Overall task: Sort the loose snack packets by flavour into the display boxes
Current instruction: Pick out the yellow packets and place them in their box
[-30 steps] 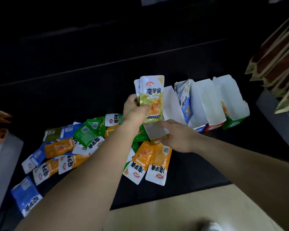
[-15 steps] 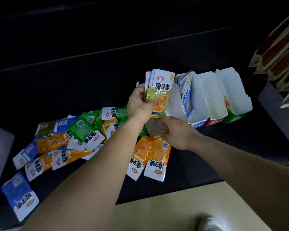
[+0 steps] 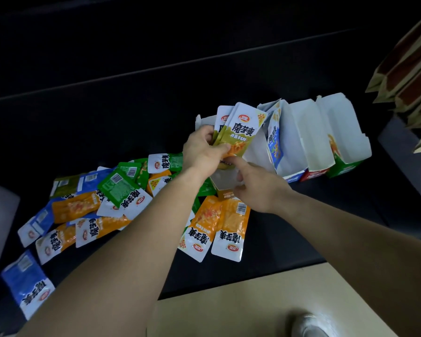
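Head view: my left hand (image 3: 202,152) grips a fan of yellow-green packets (image 3: 241,132), upright over the box (image 3: 223,181). My right hand (image 3: 255,188) appears to pinch the box rim, forefinger out. Step: loading this flavour. Next: lower them straight in. The loose pile (image 3: 122,190) lies on the surface (image 3: 277,239).

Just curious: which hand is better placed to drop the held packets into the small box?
Probably the left hand: it grips the packets above the small box, which the right hand holds.
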A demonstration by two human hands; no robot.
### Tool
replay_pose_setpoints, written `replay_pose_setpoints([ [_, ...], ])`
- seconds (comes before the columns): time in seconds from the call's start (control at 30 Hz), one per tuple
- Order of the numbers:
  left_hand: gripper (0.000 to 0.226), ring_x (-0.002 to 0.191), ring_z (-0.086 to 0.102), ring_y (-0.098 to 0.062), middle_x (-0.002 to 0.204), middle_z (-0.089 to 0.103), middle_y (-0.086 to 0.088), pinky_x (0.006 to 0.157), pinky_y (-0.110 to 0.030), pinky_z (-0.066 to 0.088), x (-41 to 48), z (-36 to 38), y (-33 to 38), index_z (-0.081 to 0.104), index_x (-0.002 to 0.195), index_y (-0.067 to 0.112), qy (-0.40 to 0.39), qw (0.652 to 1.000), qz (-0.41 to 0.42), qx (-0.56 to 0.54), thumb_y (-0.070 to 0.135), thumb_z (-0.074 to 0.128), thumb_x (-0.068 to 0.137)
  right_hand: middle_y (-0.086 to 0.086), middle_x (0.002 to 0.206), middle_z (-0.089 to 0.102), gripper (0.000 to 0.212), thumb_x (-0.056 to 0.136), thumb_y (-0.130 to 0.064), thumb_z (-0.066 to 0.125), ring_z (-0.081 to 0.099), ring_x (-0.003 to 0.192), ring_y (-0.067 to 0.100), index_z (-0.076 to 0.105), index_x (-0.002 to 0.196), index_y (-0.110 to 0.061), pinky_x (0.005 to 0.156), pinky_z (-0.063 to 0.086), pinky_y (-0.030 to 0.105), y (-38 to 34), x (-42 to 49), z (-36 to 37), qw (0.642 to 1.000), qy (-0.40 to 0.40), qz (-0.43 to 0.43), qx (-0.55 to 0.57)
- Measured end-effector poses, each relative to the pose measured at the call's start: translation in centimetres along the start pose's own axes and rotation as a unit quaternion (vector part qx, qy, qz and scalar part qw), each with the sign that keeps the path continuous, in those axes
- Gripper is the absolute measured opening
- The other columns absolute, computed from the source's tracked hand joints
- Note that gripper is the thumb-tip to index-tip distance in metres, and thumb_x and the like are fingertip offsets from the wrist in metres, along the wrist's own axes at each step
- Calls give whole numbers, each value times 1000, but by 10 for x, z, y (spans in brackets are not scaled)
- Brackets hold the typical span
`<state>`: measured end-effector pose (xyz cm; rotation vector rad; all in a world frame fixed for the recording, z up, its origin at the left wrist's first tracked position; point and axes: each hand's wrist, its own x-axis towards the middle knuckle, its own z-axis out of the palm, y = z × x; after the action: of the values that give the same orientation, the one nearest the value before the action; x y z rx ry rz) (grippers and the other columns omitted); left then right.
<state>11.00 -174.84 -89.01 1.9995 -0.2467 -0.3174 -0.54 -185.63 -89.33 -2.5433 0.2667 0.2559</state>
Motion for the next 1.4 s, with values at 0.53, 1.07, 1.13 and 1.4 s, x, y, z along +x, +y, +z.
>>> replay_pose_setpoints([
  [0.53,38,97,71,-11,105,73,9,86,-42,59,16,-2,-9,58,119,24,73,995,61,37,22,77,85,-2,126,54,78,90,-29,56,59,110,32,11,149,-50,84,54,51,3,-2,6,1000,-14,2,-10],
  [1.07,26,92,73,-12,102,75,2,85,-37,61,14,-5,-2,66,110,18,60,986,4,-158,5,71,89,4,125,55,93,92,-31,56,58,107,31,-11,156,-42,75,47,40,-1,7,8,999,-11,12,-50],
  [1.13,19,89,74,-11,99,76,4,85,-39,61,13,-7,-2,69,103,21,49,988,-2,-148,7,70,89,4,119,58,92,91,-30,55,59,103,31,-10,156,-39,72,44,39,-1,6,9,999,6,12,-48],
  [1.4,36,95,68,-12,101,73,8,86,-29,55,10,-18,-5,71,113,21,49,994,56,82,25,82,78,5,117,61,88,93,-31,54,60,105,32,-5,158,-35,70,43,38,-2,7,8,998,3,17,-55],
])
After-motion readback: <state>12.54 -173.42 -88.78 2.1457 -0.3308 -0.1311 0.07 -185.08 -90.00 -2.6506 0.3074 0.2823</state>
